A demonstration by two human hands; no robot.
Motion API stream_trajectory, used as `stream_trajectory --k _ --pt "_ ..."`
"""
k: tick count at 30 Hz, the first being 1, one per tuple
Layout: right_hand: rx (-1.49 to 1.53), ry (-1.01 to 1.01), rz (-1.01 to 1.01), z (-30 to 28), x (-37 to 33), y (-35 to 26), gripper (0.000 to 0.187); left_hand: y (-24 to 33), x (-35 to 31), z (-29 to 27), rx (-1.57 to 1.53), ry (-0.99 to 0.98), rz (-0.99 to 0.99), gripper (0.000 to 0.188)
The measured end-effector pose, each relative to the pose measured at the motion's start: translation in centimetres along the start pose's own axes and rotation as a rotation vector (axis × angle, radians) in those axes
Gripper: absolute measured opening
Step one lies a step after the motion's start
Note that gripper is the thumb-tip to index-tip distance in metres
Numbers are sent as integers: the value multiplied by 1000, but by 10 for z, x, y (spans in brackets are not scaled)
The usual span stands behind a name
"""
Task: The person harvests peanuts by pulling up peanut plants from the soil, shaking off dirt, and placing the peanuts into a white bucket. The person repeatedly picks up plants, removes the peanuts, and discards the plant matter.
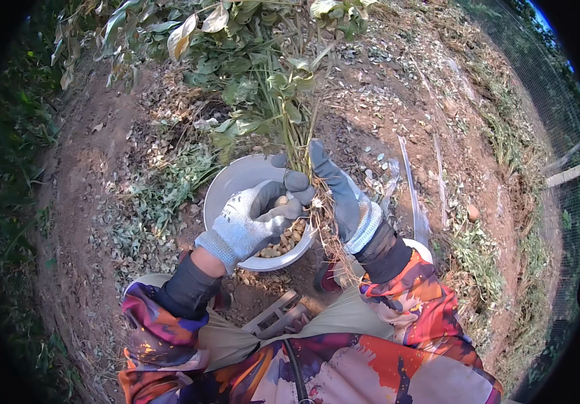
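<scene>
My right hand (345,202), in a grey-coated work glove, is wrapped round the lower stems of an uprooted peanut plant (292,138). Its leafy top points away from me, and thin brown roots (327,225) dangle by my right wrist. Beside the roots my left hand (249,219), gloved alike, is closed with thumb and fingers round a peanut (281,201); whether the pod is still attached is hidden. Both hands are above a white bucket (226,185) that has shelled-looking tan peanut pods (283,244) in its bottom.
Wilted leaves (162,195) lie on brown soil to the left of the bucket. Strips of clear plastic film (416,195) run along the ground on the right. A mesh fence (539,87) stands at the far right, green plants (14,148) at the left. A wooden piece (273,313) shows between my legs.
</scene>
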State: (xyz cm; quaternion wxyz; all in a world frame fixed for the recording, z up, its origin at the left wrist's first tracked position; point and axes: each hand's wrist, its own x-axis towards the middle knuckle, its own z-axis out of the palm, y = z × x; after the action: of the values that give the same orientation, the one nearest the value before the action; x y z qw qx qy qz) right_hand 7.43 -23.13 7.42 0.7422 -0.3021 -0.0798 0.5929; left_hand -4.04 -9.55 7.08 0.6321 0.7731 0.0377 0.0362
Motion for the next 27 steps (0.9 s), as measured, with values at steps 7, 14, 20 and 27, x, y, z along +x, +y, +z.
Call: stream_trajectory --k 7,14,20,27 --pt "-221 69 -281 -42 -1 -18 45 8 -13 5 794 89 -11 23" --pt "-249 613 -786 -170 -77 -132 51 -24 -39 -12 741 64 -316 30" --pt "-902 1942 -694 -286 -192 -163 57 -15 -72 -71 875 225 -65 60" --pt "-1077 1182 -703 -161 -78 -90 42 46 -130 -207 190 754 -224 34"
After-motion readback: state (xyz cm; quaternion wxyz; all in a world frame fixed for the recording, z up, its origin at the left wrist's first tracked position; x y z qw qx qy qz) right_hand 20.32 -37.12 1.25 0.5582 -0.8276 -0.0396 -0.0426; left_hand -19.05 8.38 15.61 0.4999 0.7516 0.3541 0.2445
